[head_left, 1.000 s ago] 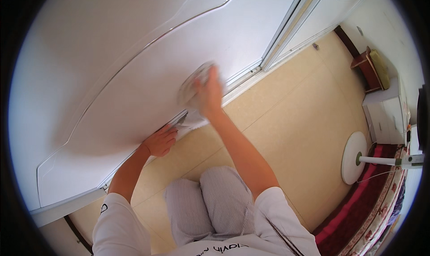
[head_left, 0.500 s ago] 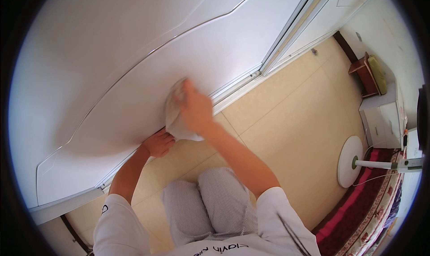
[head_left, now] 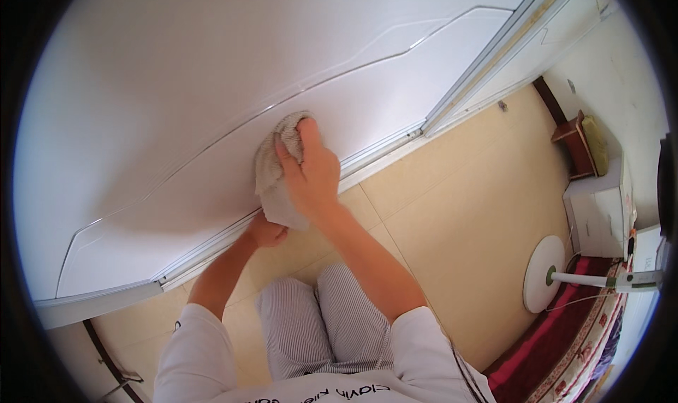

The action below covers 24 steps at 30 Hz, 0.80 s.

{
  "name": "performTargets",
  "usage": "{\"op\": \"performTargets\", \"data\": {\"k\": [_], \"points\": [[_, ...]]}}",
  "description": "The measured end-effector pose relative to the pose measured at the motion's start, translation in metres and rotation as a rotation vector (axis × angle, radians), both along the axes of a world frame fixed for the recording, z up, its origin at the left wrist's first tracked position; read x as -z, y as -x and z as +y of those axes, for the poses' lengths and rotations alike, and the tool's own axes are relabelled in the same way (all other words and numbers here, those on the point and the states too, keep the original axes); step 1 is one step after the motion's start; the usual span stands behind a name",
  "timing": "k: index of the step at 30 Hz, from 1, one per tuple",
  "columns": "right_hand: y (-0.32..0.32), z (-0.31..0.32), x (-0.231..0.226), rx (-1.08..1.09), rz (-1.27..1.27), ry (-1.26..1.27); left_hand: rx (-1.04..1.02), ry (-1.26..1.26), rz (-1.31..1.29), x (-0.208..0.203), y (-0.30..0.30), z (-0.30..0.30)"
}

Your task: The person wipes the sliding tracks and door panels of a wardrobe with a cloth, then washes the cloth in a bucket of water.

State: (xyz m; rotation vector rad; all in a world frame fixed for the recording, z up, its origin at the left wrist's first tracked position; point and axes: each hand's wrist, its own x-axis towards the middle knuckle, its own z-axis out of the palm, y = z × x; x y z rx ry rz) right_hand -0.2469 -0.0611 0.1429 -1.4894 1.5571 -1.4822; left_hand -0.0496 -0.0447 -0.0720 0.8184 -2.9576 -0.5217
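1. The right grip (head_left: 314, 181) is clenched on a grey cloth (head_left: 272, 164), finger and thumb pressed on its bunched upper part. The cloth appears to rest against the white panel (head_left: 169, 64), just left of this grip.
2. Half a second ago the cloth was blurred and farther from the curved trim (head_left: 272, 106); now it is sharper, its upper end just below that line.
3. The left grip (head_left: 267, 232), below and left of the right one, showed more fingers before; the cloth now covers some, and I cannot tell whether it holds anything.
4. The panel spreads beyond and left of the right grip, shadowed left of the cloth; a bottom track (head_left: 378, 164) runs upward to the right beside the grip.
5. Beige tiled floor (head_left: 452, 212) extends right of the grip; striped trousers (head_left: 353, 311) are below it.
6. Well apart, far right of the grip: a white cabinet (head_left: 597, 212), a round white base (head_left: 544, 274) with a pole, and red patterned fabric (head_left: 544, 346).
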Motion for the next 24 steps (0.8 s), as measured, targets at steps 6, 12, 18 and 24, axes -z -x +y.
{"op": "performTargets", "data": {"k": [6, 12, 18, 24], "points": [[-0.023, 0.015, 0.048, -0.182, 0.196, -0.02, -0.506, 0.04, 0.58, -0.047, 0.011, 0.095], [-0.015, 0.011, -0.015, -0.062, -0.034, -0.016, -0.679, -0.035, 0.799, -0.102, -0.002, 0.168], [-0.011, 0.049, 0.088, -0.228, 0.494, -0.185, -0.834, -0.089, 0.98, -0.149, 0.032, 0.147], [0.002, 0.13, 0.033, -0.275, 0.01, -0.383, -0.805, 0.015, 0.872, -0.173, 0.059, 0.122]]}}
